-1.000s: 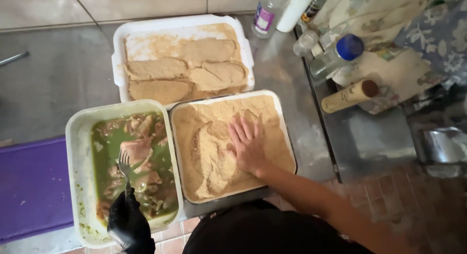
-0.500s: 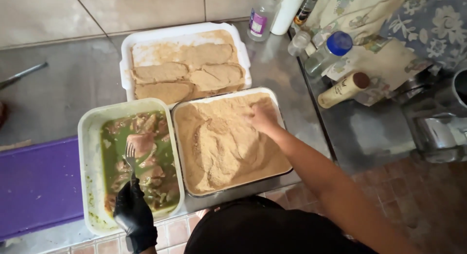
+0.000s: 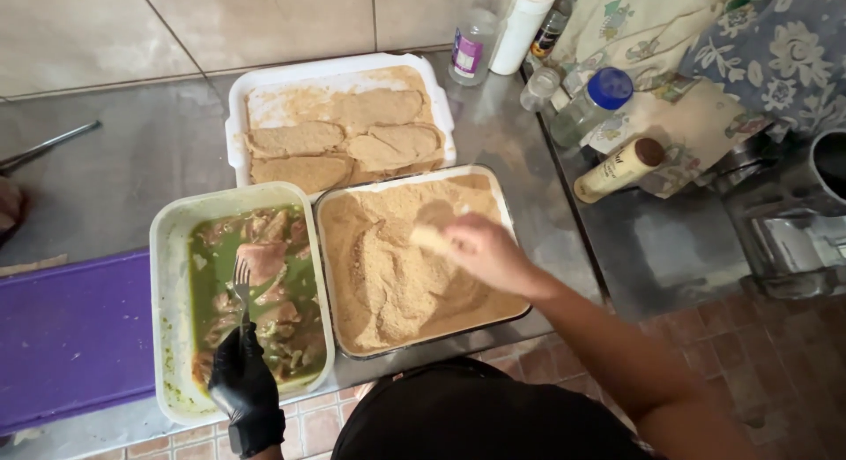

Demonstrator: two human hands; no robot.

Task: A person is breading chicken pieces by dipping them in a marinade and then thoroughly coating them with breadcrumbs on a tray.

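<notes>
I see the right hand (image 3: 483,248), flat on the crumbs a second ago, now lifted above the breadcrumb tray (image 3: 414,257), fingers pinching a crumbed piece (image 3: 429,238), blurred. Left of that tray, the gloved left hand (image 3: 242,376) grips a fork (image 3: 241,284) over the green marinade tub (image 3: 167,293); fingertips hidden.

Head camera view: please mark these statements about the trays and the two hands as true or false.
1. The left hand wears a black glove and holds a fork. True.
2. The fork is over the breadcrumb tray. False: it is over the tray of meat in green marinade.
3. The right hand is bare and is above the breadcrumbs. True.
4. The far white tray is empty. False: it holds breaded cutlets.
5. A purple cutting board lies beside the marinade tray. True.
</notes>
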